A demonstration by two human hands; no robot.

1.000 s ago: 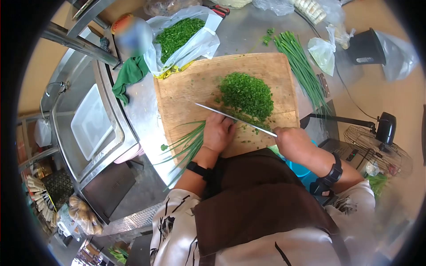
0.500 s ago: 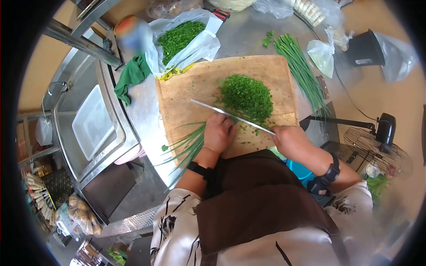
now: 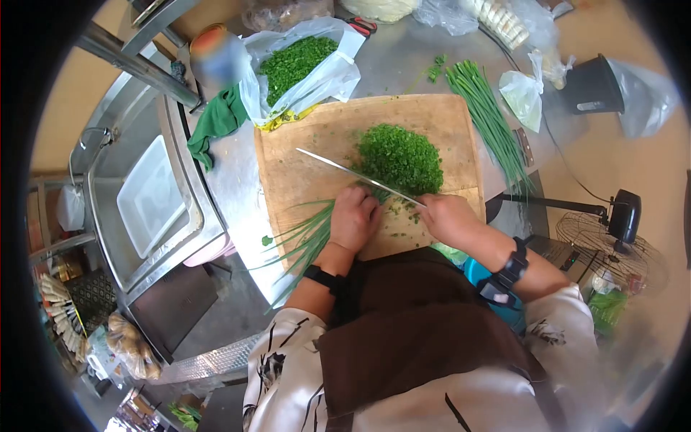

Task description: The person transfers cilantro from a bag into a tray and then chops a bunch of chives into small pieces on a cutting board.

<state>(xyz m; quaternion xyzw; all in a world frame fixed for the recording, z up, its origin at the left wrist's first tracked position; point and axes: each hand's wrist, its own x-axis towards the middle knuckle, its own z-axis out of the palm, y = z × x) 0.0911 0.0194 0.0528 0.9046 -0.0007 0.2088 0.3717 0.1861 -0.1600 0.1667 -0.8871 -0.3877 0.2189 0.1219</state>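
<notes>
A wooden cutting board (image 3: pixel 309 129) lies in front of me with a heap of chopped green onions (image 3: pixel 400 158) on it. My left hand (image 3: pixel 354 219) is closed around a bunch of long green onions (image 3: pixel 309 234), whose loose ends trail off the board's left side. My right hand (image 3: pixel 448 217) grips the handle end of a knife (image 3: pixel 335 164). The blade slants up to the left, just beyond my left fingers and beside the heap. The cut ends under the blade are mostly hidden.
A plastic bag of chopped greens (image 3: pixel 299 65) stands behind the board. More whole green onions (image 3: pixel 489 119) lie to the right, near a second knife handle (image 3: pixel 525 147). A sink (image 3: pixel 151 194) and a green cloth (image 3: pixel 218 122) are at left; a fan (image 3: pixel 601 230) is at right.
My right hand has moved left with the knife, and the blade tip now reaches further left and up. My left hand stays in place on the green onions.
</notes>
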